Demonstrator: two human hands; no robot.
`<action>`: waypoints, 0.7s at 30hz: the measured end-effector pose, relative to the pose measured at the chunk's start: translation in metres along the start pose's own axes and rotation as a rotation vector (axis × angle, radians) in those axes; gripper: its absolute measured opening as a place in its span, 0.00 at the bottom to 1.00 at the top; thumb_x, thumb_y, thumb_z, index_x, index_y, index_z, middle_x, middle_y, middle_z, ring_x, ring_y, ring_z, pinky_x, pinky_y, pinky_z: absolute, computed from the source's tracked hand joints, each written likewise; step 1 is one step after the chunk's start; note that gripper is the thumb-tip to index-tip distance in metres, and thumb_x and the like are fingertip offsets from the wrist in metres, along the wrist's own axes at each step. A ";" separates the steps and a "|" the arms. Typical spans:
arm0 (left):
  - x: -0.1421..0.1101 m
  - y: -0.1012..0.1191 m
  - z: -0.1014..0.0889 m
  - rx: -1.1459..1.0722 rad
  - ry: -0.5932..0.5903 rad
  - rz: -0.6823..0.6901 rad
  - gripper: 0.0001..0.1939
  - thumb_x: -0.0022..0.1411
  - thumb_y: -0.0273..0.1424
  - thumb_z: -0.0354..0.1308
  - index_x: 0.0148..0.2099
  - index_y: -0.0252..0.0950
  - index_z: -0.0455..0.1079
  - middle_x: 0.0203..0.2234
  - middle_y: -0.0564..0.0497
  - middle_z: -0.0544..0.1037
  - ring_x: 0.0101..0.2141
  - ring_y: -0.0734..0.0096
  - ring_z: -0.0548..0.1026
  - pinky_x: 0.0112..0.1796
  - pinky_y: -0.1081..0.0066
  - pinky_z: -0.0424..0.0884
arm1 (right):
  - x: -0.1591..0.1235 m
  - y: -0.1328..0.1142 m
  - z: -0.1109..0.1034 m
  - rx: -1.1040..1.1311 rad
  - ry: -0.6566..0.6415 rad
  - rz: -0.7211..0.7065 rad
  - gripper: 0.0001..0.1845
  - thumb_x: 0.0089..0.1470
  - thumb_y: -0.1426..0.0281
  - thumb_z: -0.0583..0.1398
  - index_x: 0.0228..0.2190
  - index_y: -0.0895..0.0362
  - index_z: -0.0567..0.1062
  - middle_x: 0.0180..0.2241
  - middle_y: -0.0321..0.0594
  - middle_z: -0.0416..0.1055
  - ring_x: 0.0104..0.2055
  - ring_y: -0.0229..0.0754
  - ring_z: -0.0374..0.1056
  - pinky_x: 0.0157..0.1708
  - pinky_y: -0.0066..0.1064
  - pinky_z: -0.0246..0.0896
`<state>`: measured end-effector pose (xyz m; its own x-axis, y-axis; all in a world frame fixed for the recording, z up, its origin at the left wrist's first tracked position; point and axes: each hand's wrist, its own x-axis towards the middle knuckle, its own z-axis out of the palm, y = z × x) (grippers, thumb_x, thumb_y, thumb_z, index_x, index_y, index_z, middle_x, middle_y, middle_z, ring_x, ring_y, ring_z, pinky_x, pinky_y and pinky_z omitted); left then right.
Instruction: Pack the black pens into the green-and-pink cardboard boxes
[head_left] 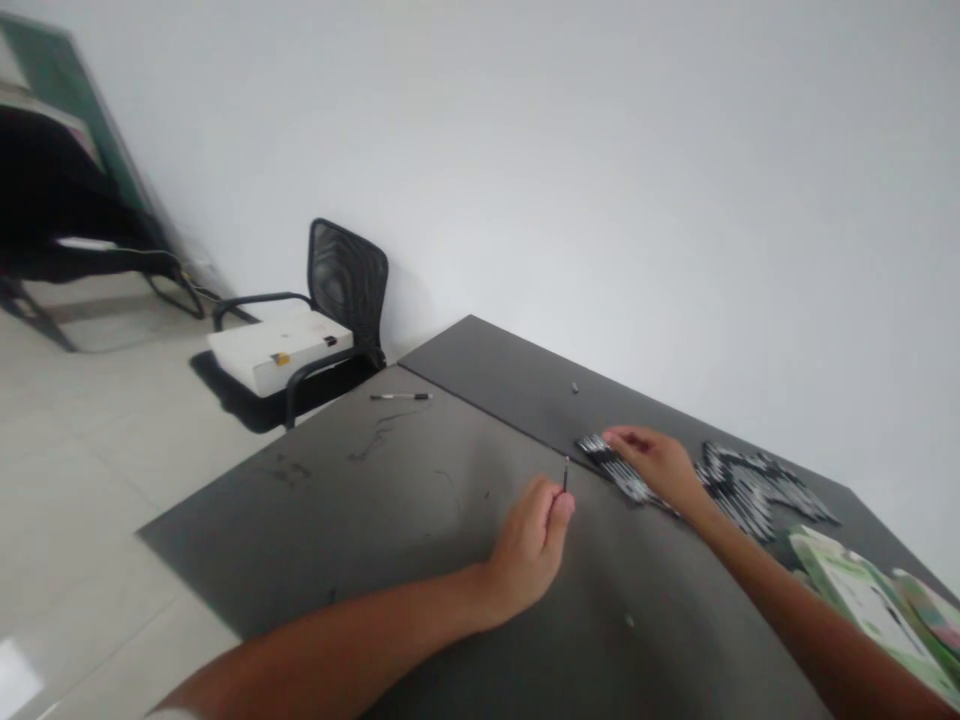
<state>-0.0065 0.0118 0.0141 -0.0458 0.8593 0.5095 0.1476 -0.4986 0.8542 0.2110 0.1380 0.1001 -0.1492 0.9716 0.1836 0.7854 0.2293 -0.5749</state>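
The left hand pinches a thin black rod upright in its fingertips over the dark bench, while the open right hand lies across a row of black-and-white pens, a larger heap just beyond.

Left hand pinches maybe pen refill, right hand on pens

Soft, even light is washing over the table, while glare is bleaching the floor left of it, a dark shadow is pooling beyond it, and blur is smearing the pens on it.
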 end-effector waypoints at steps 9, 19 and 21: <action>-0.007 -0.003 0.004 0.288 -0.207 0.504 0.19 0.80 0.38 0.41 0.42 0.36 0.69 0.28 0.48 0.75 0.28 0.66 0.74 0.28 0.67 0.68 | 0.083 -0.037 0.070 -0.273 -0.242 -0.438 0.18 0.60 0.56 0.64 0.46 0.49 0.87 0.50 0.43 0.85 0.52 0.54 0.80 0.57 0.44 0.71; 0.011 0.007 0.012 0.225 -0.331 0.721 0.21 0.74 0.45 0.59 0.32 0.37 0.76 0.23 0.52 0.80 0.24 0.72 0.80 0.22 0.73 0.72 | 0.068 -0.170 0.232 -0.328 -0.398 -0.817 0.30 0.74 0.62 0.51 0.72 0.54 0.64 0.75 0.46 0.58 0.76 0.52 0.55 0.70 0.51 0.55; 0.017 0.015 -0.002 0.314 -0.370 0.750 0.20 0.74 0.44 0.61 0.31 0.39 0.77 0.28 0.52 0.84 0.30 0.75 0.83 0.23 0.78 0.73 | 0.073 -0.184 0.252 -0.327 -0.391 -0.808 0.29 0.74 0.64 0.51 0.72 0.55 0.64 0.75 0.48 0.59 0.75 0.55 0.56 0.70 0.53 0.56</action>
<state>-0.0069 0.0187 0.0358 0.4855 0.3285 0.8101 0.2765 -0.9368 0.2142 -0.0963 0.1816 0.0183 -0.8637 0.4909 0.1142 0.4771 0.8694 -0.1283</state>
